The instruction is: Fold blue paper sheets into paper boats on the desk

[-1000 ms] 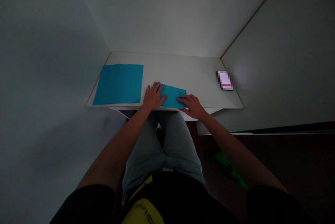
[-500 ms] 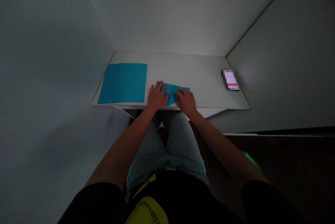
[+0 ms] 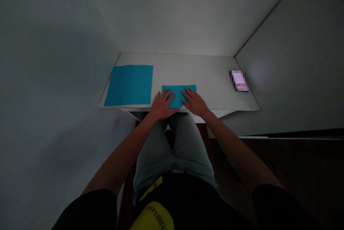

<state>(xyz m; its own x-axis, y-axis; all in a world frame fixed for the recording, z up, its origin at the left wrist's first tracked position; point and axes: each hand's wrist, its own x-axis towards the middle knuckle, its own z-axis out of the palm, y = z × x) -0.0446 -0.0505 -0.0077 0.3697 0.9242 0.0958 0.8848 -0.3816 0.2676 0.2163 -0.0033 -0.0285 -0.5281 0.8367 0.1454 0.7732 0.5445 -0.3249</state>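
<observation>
A folded piece of blue paper (image 3: 176, 92) lies near the front edge of the white table, its long side running left to right. My left hand (image 3: 162, 105) rests on its left part with the fingers spread. On its right part lies my right hand (image 3: 196, 103), fingers also apart and flat. Between the hands a crease runs down the middle of the paper. My palms and fingers cover its lower corners. To the left, a large flat sheet of blue paper (image 3: 129, 85) lies apart from both hands.
The narrow white table (image 3: 215, 95) stands against a back wall (image 3: 172, 15), with walls at both sides. A phone (image 3: 240, 81) with a lit, blurred screen lies at the table's right end. My legs (image 3: 177, 147) are below the front edge.
The folded paper now lies straighter, its top edge level instead of slanting. My right hand has flattened and its fingers have spread out; my left hand has shifted slightly nearer me.
</observation>
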